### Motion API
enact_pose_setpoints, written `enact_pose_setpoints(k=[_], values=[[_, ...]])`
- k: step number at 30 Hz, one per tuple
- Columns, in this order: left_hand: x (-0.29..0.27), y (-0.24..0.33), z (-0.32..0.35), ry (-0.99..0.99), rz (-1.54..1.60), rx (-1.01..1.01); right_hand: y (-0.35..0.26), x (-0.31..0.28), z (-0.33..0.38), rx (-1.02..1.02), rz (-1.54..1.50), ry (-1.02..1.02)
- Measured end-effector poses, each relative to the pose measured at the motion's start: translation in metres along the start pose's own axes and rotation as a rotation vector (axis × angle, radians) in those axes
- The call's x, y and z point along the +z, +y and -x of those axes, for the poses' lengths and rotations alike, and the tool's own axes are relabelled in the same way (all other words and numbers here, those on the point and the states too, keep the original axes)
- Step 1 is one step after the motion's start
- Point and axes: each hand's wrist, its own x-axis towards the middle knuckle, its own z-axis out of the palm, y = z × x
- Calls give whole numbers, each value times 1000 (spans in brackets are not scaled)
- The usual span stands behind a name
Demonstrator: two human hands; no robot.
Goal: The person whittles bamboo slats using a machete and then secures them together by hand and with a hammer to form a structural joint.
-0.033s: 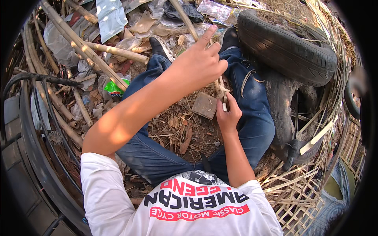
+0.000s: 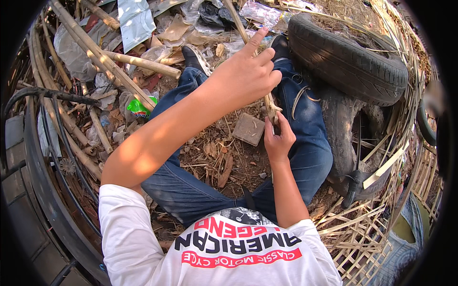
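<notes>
A long, thin bamboo pole (image 2: 237,21) runs from the far edge towards me, between my shoes. My left hand (image 2: 248,71) lies over it partway down, index finger stretched along the pole and the other fingers curled round it. The hand hides that stretch of the pole. Just below, my right hand (image 2: 279,139) pinches the near, frayed end of the pole, thumb and fingers pressed together. Pale split fibres stick out above its fingertips. A squarish brown block (image 2: 248,129) rests on the ground left of my right hand.
Two worn tyres, an upper tyre (image 2: 348,62) and a lower tyre (image 2: 341,128), are stacked at the right. Woven bamboo strips (image 2: 358,238) spread at the lower right. Bamboo poles (image 2: 90,47) and plastic litter cover the left. A black metal frame (image 2: 38,167) curves along the left edge.
The far part of the bamboo pole has swung a little to the right. Both hands have shifted slightly right with it, keeping their hold.
</notes>
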Motion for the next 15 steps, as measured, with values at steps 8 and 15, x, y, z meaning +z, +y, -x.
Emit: enact_pose_setpoints(k=[8,15], values=[[-4,-24,3,814,269,-314,-23,-32,-48,39,-56,148],[48,21,20,552,769,-606,-50,-73,-88,69,-136,161]])
